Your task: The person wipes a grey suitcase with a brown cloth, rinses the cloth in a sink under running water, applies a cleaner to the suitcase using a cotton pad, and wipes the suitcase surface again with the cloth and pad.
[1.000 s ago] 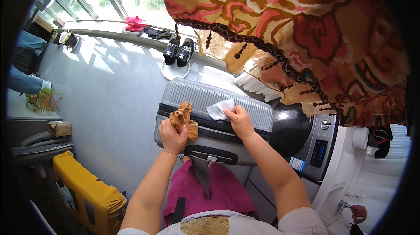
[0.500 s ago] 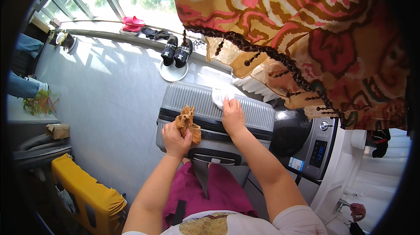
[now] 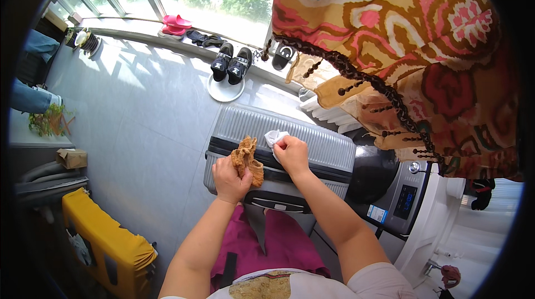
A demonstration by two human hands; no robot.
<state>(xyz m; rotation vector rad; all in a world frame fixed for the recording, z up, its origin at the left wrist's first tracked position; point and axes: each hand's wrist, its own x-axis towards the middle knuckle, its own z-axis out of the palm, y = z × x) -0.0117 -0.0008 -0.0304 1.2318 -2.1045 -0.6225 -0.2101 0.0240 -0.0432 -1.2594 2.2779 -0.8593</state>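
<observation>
A silver ribbed suitcase [image 3: 317,146] with a black band lies in front of me. My left hand [image 3: 229,181] is closed around a crumpled tan-brown cloth [image 3: 243,157] over the suitcase's left part. Just to the right, my right hand [image 3: 292,157] pinches a bunched white cloth [image 3: 275,136] above the ribbed surface. The two cloths are apart. Whether the white one touches the suitcase I cannot tell. The suitcase's black handle [image 3: 273,201] faces me.
Black shoes [image 3: 230,64] rest on a round white tray [image 3: 224,89] beyond the suitcase. Patterned fabric [image 3: 390,54] hangs at the upper right. A panel with a lit display [image 3: 407,199] stands on the right. A yellow-covered object [image 3: 108,238] is at lower left.
My right hand has moved left and nearer me with the white cloth, which is now more bunched. My left hand keeps its hold on the brown cloth. The view has shifted slightly.
</observation>
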